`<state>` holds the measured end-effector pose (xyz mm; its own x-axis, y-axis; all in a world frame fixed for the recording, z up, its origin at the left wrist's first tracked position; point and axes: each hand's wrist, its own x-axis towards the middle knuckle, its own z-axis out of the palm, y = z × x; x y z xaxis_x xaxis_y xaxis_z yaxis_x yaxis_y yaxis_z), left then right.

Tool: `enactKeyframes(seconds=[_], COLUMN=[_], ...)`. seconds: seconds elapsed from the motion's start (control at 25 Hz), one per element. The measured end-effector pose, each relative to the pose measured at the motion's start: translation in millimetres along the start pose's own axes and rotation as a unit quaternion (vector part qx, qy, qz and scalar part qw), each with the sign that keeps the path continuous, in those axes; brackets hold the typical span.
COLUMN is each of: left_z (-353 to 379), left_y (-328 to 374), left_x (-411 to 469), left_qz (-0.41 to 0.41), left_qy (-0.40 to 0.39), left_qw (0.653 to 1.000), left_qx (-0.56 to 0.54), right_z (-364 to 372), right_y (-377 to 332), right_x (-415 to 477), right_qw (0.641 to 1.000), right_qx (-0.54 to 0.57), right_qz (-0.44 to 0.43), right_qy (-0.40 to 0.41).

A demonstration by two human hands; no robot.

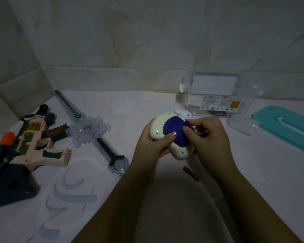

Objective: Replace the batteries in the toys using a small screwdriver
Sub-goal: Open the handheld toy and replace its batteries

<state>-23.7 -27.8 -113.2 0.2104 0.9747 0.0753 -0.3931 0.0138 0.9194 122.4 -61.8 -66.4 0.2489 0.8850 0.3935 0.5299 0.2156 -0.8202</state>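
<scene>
We hold the cream-white rounded plastic toy (pixel 159 128) up off the pale pink printed cloth (pixel 112 199), near the middle of the view, with its underside turned to us. Our left hand (pixel 147 146) is wrapped round the toy's left side, thumb lying across the dark blue plastic battery cover (pixel 174 132). Our right hand (pixel 207 137) pinches that cover's right edge between thumb and forefinger. Whether the cover is coming off or being seated we cannot tell, and no screwdriver shows in this dim view.

The toy looks light, hollow and stiff, and its smooth shell is likely to slip, so we would keep the palm cupped round the body instead of squeezing it. The cover is a thin moulding, probably held by small tabs. Those tabs could snap if twisted, so it is best taken at its edges and moved straight.

A brown cylindrical battery (pixel 191 173) lies on the cloth just below the toy, free to roll. Well off to the left lie a pink and dark green plastic toy gun (pixel 35 141) and a clear plastic toy sword (pixel 88 130). A clear plastic box (pixel 216 95) and a teal plastic lid (pixel 288 123) sit to the right.
</scene>
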Motion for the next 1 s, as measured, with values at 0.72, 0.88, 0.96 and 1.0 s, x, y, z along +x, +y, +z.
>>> enactKeyframes(seconds=[0.72, 0.88, 0.96, 1.0], left_z=[-3, -2, -3, -3], left_y=[-1, 1, 0, 0], left_x=[4, 3, 2, 1], left_qz=[0.004, 0.005, 0.01, 0.011], left_qy=[-0.004, -0.009, -0.009, -0.01], left_qw=[1.0, 1.0, 1.0, 1.0], left_qx=[-0.008, -0.012, -0.013, -0.012], right_z=[1, 1, 3, 3], right_y=[-10, -9, -7, -5], right_x=[-4, -6, -6, -5], right_qw=[0.936, 0.936, 0.957, 0.963], right_qx=[0.287, 0.298, 0.252, 0.234], right_qz=[0.201, 0.179, 0.14, 0.127], right_qy=[-0.041, -0.054, -0.045, -0.04])
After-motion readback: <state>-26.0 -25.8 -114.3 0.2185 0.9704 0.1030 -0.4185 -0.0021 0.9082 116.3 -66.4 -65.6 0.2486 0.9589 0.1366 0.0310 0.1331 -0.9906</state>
